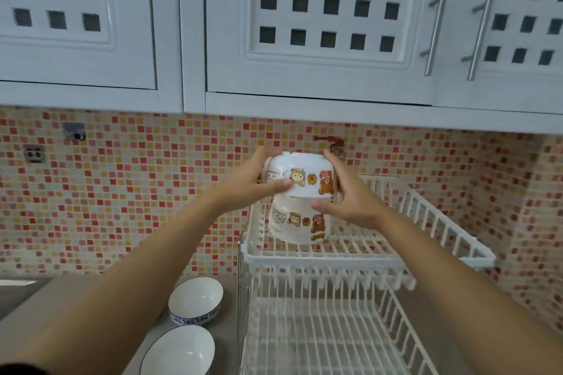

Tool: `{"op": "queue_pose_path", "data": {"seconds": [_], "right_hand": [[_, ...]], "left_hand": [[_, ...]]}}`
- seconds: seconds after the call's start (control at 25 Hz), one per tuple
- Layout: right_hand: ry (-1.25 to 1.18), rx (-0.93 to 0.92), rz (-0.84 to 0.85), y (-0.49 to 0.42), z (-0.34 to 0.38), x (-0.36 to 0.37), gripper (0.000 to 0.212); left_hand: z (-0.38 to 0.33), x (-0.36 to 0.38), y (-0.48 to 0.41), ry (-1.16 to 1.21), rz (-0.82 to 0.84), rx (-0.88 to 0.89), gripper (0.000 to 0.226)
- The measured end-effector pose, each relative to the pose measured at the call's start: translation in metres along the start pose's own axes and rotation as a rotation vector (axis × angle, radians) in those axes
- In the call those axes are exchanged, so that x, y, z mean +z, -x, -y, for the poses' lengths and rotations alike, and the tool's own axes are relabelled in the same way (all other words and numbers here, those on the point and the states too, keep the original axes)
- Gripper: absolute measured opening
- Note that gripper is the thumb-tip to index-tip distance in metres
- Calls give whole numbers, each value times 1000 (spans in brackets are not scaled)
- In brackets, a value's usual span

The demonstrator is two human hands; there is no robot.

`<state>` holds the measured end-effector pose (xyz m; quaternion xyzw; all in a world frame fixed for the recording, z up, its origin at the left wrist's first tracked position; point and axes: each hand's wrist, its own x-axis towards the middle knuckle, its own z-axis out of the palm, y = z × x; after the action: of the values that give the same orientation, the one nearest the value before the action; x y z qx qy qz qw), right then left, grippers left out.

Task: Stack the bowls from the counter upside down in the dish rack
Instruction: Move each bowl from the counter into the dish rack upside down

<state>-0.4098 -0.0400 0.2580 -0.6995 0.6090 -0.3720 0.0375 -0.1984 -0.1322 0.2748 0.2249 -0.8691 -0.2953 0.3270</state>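
A white bowl with cartoon bears [304, 175] is upside down, held between both hands above the rack's top shelf. My left hand [259, 184] grips its left side and my right hand [350, 201] holds its right side. Directly under it, a matching cartoon bowl [300, 222] sits upside down on the upper tier of the white wire dish rack [441, 222]; the held bowl rests on or just above it. Two upright white bowls wait on the counter at lower left: a blue-patterned one [195, 298] and a dark-rimmed one [179, 352].
The rack's lower tier [320, 338] holds nothing. White wall cabinets [304, 39] hang close overhead, with bar handles at the right. A mosaic tile wall [122, 192] runs behind. A red hook [330, 141] sticks out of the wall just behind the bowls.
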Motion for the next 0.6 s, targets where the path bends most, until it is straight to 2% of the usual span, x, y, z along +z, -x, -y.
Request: {"op": "queue_pose_path", "data": {"seconds": [0.12, 0.32, 0.44, 0.6], "right_hand": [[36, 25, 54, 4, -14, 1, 109], [152, 29, 91, 3, -33, 8, 117], [280, -21, 94, 1, -37, 12, 125], [355, -16, 135, -1, -45, 20, 130]], "left_hand": [[12, 17, -4, -131, 47, -11, 71], [26, 37, -8, -408, 81, 39, 96], [33, 43, -11, -475, 157, 29, 113], [36, 45, -12, -527, 177, 39, 115]]}}
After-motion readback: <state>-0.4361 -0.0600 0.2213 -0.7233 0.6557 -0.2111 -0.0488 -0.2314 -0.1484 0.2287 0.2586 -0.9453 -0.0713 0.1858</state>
